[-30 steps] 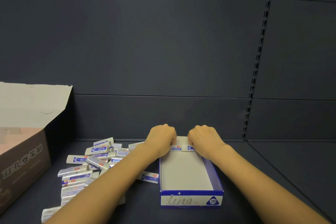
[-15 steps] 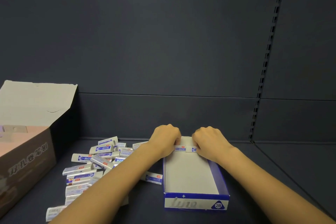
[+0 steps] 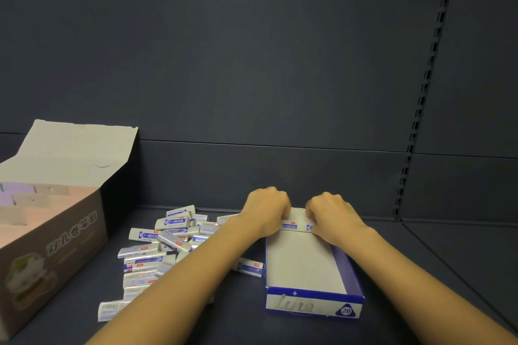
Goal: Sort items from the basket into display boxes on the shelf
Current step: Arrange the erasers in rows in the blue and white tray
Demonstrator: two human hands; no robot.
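Note:
A blue and white display box (image 3: 314,307) marked 2B stands open on the dark shelf, its white floor mostly bare. At its far end lie white erasers with blue labels (image 3: 294,225) in a row. My left hand (image 3: 266,211) and my right hand (image 3: 332,214) both rest on that row, fingers curled down over the erasers, one hand at each end. A loose pile of the same erasers (image 3: 168,241) lies on the shelf left of the box, partly hidden by my left forearm.
A brown cardboard box (image 3: 53,255) with its flap raised stands at the far left, holding pastel items. The dark shelf back panel (image 3: 252,92) rises behind. A slotted upright (image 3: 412,148) runs down the right. One eraser (image 3: 249,267) lies against the display box's left wall.
Both hands stay on the row of erasers at the box's far end. The view has shifted slightly, so the box and pile appear a little more to the right.

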